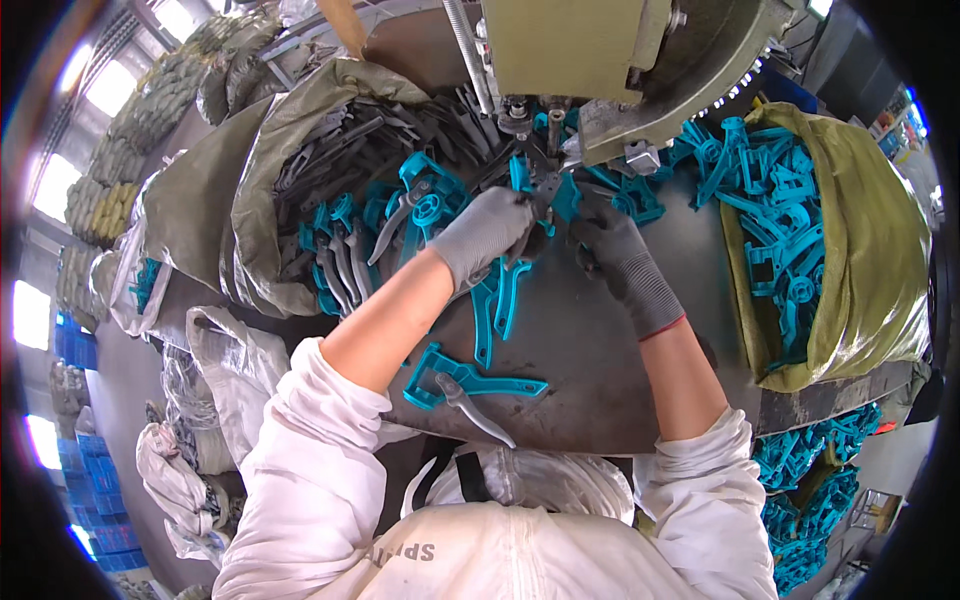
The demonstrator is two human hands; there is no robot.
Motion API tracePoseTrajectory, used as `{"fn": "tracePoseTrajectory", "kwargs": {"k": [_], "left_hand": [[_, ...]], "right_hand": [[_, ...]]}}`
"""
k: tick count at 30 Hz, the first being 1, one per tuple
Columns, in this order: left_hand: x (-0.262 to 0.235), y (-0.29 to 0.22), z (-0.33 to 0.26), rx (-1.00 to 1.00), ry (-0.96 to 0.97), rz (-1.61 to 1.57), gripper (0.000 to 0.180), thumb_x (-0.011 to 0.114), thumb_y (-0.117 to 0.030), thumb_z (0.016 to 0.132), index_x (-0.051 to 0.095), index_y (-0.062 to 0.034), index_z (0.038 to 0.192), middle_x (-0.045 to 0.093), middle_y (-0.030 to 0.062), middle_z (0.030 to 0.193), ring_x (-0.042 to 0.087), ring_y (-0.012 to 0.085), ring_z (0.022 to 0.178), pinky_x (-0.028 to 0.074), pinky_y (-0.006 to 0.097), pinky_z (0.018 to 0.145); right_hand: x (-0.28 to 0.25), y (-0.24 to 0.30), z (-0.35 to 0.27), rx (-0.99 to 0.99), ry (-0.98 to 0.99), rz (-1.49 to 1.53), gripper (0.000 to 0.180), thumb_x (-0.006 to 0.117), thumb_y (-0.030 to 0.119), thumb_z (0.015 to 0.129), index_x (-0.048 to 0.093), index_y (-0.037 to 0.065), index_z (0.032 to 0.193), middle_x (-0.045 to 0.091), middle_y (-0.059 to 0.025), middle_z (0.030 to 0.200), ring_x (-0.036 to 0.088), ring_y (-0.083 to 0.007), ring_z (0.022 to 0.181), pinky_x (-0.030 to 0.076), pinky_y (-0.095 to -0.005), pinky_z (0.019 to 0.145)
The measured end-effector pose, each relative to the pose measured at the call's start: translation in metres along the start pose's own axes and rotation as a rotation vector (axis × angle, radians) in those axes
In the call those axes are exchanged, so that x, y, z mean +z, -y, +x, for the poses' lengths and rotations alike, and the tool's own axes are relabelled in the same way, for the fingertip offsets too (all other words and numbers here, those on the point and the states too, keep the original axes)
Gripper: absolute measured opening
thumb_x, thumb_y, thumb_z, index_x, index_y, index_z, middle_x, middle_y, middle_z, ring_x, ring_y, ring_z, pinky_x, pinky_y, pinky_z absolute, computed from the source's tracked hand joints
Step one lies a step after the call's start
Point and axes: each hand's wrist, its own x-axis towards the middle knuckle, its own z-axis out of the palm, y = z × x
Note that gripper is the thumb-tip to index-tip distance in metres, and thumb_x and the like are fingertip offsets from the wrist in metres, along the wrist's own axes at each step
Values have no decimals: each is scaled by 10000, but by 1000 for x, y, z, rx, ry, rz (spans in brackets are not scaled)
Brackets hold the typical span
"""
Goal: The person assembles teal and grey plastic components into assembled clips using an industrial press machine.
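Both my hands wear grey knit gloves and meet beneath the head of a green machine [560,50]. Closed fingers of my left hand [485,238] grip a teal plastic part [567,197] with a dark grey piece against it. On its other side, my right hand [615,250] is closed on the same part; my gloves hide much of it. Below my left hand, loose teal handles [484,315] lie on the dark metal tabletop [590,370]. Nearer me rests a teal frame with a handle [480,384], a grey lever [475,412] attached to it.
At the left, an open sack [262,215] holds dark grey levers [350,145], with teal-and-grey assemblies [345,250] before it. An olive sack [870,250] of teal parts [785,230] lies open at the right. More teal parts [815,490] sit below the table's right edge.
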Motion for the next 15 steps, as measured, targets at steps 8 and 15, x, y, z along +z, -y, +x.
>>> {"fn": "tracePoseTrajectory", "kwargs": {"k": [8, 15], "left_hand": [[7, -45, -50, -427, -21, 174, 785, 668, -290, 723, 279, -27, 1352, 529, 204, 1121, 561, 348, 1014, 473, 402, 849], [12, -50, -44, -431, 4, 247, 916, 672, -259, 735, 109, 2, 1409, 488, 223, 1159, 579, 314, 978, 505, 415, 768]], "right_hand": [[-9, -15, 4, 92, -30, -3, 388, 541, 101, 839, 493, 118, 1224, 545, -25, 720, 465, -72, 484, 388, -233, 421], [3, -21, 5, -23, -144, -63, 444, 523, 159, 866, 468, 130, 1305, 577, -39, 783, 458, -67, 519, 357, -207, 442]]}}
